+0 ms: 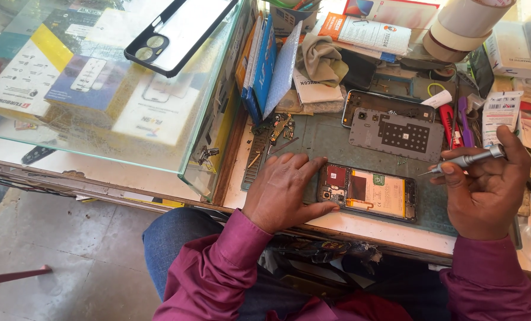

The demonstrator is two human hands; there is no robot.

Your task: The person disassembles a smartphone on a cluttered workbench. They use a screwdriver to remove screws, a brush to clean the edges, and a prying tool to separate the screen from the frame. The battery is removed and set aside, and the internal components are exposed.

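Nearest to the camera are two arms in dark magenta sleeves, above a lap in blue jeans. The left hand [282, 190] lies flat on the grey-green work mat [325, 139], with fingers spread wide and holding nothing; its thumb and first finger touch the left end of the opened black smartphone with its back cover removed [368, 192]. This phone lies flat on the mat near the front edge of the bench, between the two hands, and shows a yellow-white battery and a red part beside the camera. The right hand [486, 185] is closed around a slim silver metal screwdriver [464, 160], whose thin tip points left, toward the right end of the phone, just above its corner.

A little farther, a grey rectangular inner phone plate with many small holes [396, 135] lies on the mat, and behind it, partly under it, a dark phone frame with an orange rim [384, 101]. To the right of them are red and purple hand tools [456, 122]. To the left stands a glass display case [99, 83] with printed boxes inside, and on top of it lies a black phone case with two round camera openings [179, 32]. At the far side are a crumpled beige cloth [320, 59] and big rolls of brown tape [464, 27].
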